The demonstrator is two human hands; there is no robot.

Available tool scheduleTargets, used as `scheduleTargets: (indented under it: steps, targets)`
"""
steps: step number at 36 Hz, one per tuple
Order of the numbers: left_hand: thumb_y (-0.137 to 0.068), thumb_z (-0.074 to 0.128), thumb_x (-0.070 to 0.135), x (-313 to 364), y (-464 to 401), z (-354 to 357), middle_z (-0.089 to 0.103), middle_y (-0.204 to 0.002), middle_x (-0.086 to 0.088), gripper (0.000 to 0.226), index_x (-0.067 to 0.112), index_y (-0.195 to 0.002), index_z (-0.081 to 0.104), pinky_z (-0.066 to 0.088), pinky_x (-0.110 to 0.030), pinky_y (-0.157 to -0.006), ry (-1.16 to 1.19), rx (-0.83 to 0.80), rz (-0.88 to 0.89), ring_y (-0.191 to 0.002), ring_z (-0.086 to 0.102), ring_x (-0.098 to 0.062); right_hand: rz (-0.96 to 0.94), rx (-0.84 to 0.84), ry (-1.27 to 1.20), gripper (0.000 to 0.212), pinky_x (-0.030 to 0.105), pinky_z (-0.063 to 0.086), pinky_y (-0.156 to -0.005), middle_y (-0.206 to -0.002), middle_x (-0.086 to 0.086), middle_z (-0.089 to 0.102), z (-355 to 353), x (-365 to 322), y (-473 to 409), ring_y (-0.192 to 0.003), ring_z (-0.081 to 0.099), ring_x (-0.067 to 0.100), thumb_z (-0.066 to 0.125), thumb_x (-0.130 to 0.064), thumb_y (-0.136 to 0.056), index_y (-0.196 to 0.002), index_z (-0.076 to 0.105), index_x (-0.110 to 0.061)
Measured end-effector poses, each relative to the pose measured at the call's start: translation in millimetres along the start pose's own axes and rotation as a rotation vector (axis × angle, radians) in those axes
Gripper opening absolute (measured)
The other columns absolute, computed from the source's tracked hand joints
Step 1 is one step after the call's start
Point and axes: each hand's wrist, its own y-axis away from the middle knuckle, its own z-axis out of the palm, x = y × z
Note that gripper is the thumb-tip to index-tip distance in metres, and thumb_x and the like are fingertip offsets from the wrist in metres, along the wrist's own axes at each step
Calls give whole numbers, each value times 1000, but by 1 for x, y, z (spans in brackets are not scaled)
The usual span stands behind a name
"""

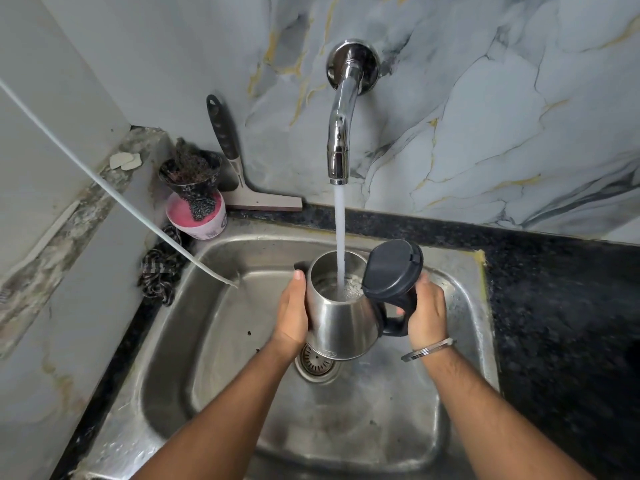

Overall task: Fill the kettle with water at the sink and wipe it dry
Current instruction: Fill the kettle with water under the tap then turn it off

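A stainless steel kettle (341, 323) hangs over the steel sink (214, 341), above the drain (317, 362). Its dark lid (393, 266) is flipped up and open. Water (341, 233) streams from the chrome wall tap (341, 133) straight into the kettle's mouth. My left hand (292, 311) presses flat against the kettle's left side. My right hand (427, 311) grips the black handle (398, 318); a metal bangle circles that wrist.
At the sink's back left corner stand a pink tub (201, 218) with a dark scrubber, a squeegee (239, 174) leaning on the marble wall, and a checked cloth (161, 271). A thin white tube (114, 192) drips into the sink. Black granite counter (561, 306) lies right.
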Motion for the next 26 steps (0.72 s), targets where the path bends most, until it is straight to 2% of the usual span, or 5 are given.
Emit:
scheduleTargets:
  steps: [6,10,18,23,26]
  targets:
    - [-111,20,44,15,3,8,73,-129,-16,65,6,-131,68,44,-48,-116,54,-23,-35,-127,65,-27,-17,37,-65,41,10,50,-53,-57,-14,69,1,-10,0,-57,62,-6,34,-22,-94,-65,62,-20]
    - [-111,21,45,20,3,13,74,-127,-14,64,7,-128,70,46,-48,-115,65,8,-26,-125,67,-27,-39,51,-62,51,7,47,-50,-53,-16,66,2,-14,0,-52,59,-10,34,-20,-96,-54,63,-24]
    - [-111,24,43,18,4,16,76,-124,-13,61,8,-124,72,46,-50,-114,74,43,7,-124,68,-26,-43,69,-29,57,5,45,-51,-54,-21,66,3,-19,1,-54,59,-11,33,-19,-98,-56,68,-35]
    - [-111,24,41,17,6,14,75,-125,-16,60,6,-125,71,46,-49,-114,84,56,13,-125,67,-28,-10,155,-25,51,-1,40,-48,-57,-31,66,6,-19,7,-55,58,-18,40,-25,-97,-62,70,-47]
    - [-111,23,41,17,8,12,75,-125,-15,61,7,-125,71,47,-49,-114,76,48,14,-124,67,-27,1,158,3,49,3,42,-49,-52,-24,63,5,-17,6,-52,56,-13,40,-27,-93,-54,67,-39]
